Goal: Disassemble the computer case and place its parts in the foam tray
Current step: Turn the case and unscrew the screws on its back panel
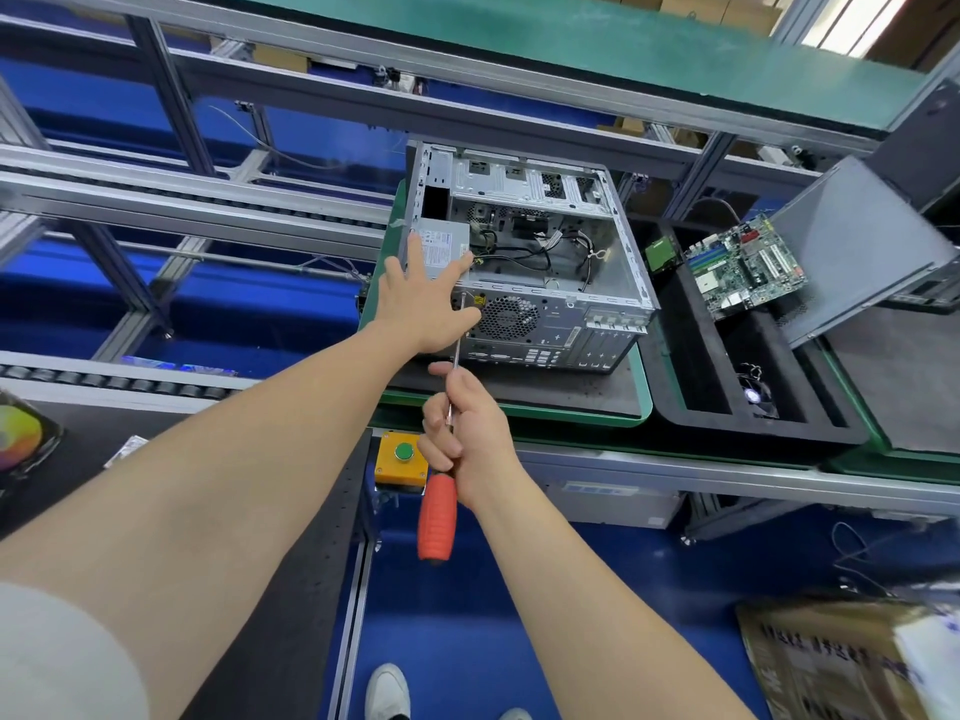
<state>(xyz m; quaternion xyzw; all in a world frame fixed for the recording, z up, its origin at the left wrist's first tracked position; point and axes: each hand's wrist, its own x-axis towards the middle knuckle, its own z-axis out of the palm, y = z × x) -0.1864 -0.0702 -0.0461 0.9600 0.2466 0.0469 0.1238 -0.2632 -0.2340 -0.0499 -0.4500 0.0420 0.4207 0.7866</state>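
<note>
Head view: left hand (423, 298) flat, fingers spread, on power supply (441, 246) at near-left of computer case (571, 335), which sits left of foam tray (779, 433). Right hand (467, 433) grips screwdriver (438, 517) by shaft, not handle. Low torque, so tip may slip on rear panel.

Nothing legible. Print on the power supply label (440, 250) was too small; lettering on the cardboard box (831, 662) was blurred.
</note>
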